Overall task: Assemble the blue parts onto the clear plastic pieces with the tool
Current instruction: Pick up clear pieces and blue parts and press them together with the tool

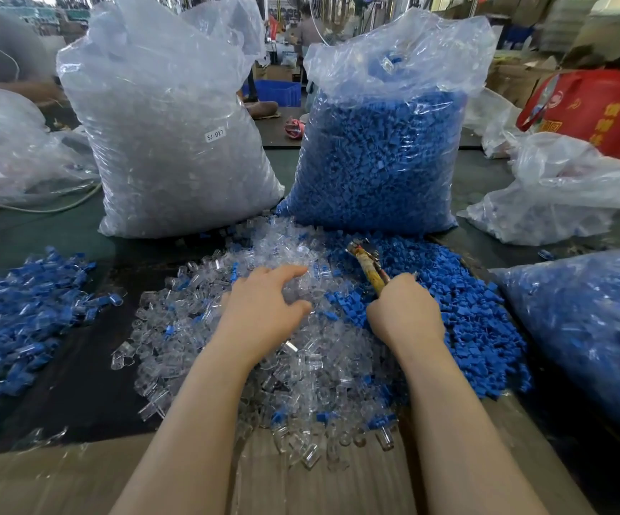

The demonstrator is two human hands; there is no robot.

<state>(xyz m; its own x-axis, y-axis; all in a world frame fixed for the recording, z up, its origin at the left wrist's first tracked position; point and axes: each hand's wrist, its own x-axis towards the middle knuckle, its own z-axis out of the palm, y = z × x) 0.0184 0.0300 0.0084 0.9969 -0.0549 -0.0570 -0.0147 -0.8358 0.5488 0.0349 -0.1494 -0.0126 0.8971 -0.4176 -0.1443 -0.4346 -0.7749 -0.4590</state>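
A heap of clear plastic pieces [256, 366] covers the middle of the table, with a heap of loose blue parts [468, 314] right beside it. My left hand [264, 310] reaches into the clear heap, its fingers curled over a few pieces. My right hand [405, 314] grips the yellowed handles of a pair of pliers [366, 265], whose metal jaws point away from me over the blue parts. What lies under my left palm is hidden.
A tall bag of clear pieces [174, 135] and a tall bag of blue parts [386, 150] stand behind the heaps. Assembled blue-and-clear pieces [22, 310] lie at the left. More bags sit at the right [591, 328]. Cardboard [59, 477] lines the near edge.
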